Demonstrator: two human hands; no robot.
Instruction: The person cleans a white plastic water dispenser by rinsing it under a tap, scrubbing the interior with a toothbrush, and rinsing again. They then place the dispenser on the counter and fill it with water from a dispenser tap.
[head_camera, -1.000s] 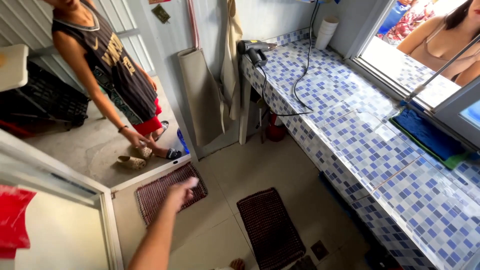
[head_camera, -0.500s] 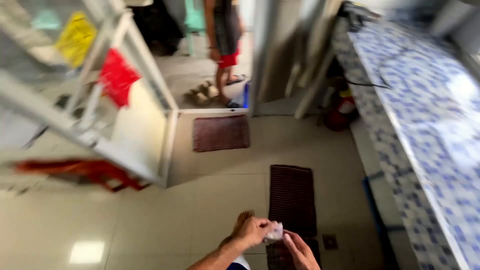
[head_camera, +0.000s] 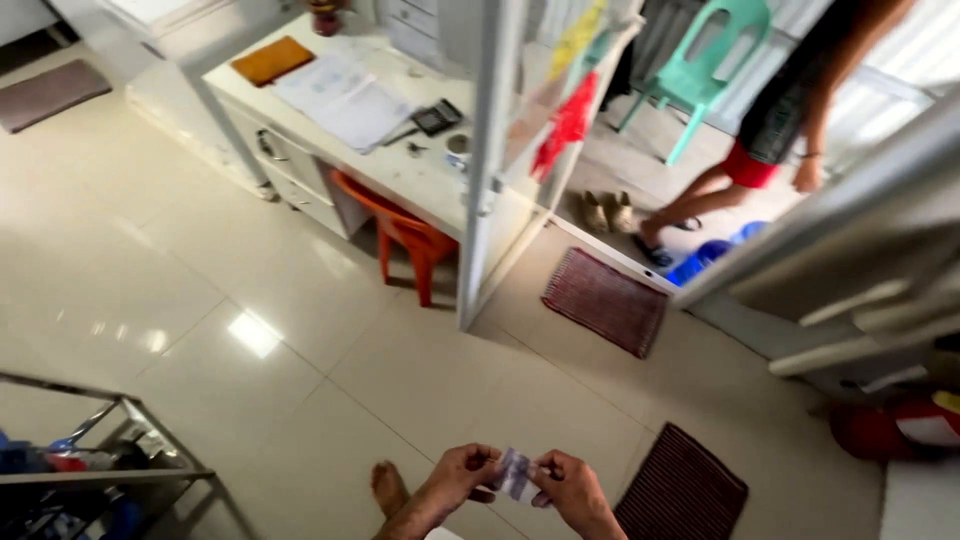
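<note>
Low in the head view, my left hand (head_camera: 455, 478) and my right hand (head_camera: 572, 490) meet over the tiled floor. Both pinch a small pale folded piece of paper (head_camera: 516, 474) between their fingertips. My bare foot (head_camera: 388, 487) shows just left of the hands. A dark ribbed floor mat (head_camera: 683, 492) lies right of my right hand.
A white desk (head_camera: 385, 165) with papers and a calculator stands ahead, an orange plastic chair (head_camera: 405, 236) tucked under it. A red mat (head_camera: 606, 300) lies at the doorway, where another person (head_camera: 775, 130) stands beside a green chair (head_camera: 705, 60). A metal rack (head_camera: 90, 470) sits lower left.
My view has swung left from the tiled counter toward the desk and doorway. My left arm, stretched out a second ago, has come in, and both hands now hold the paper.
</note>
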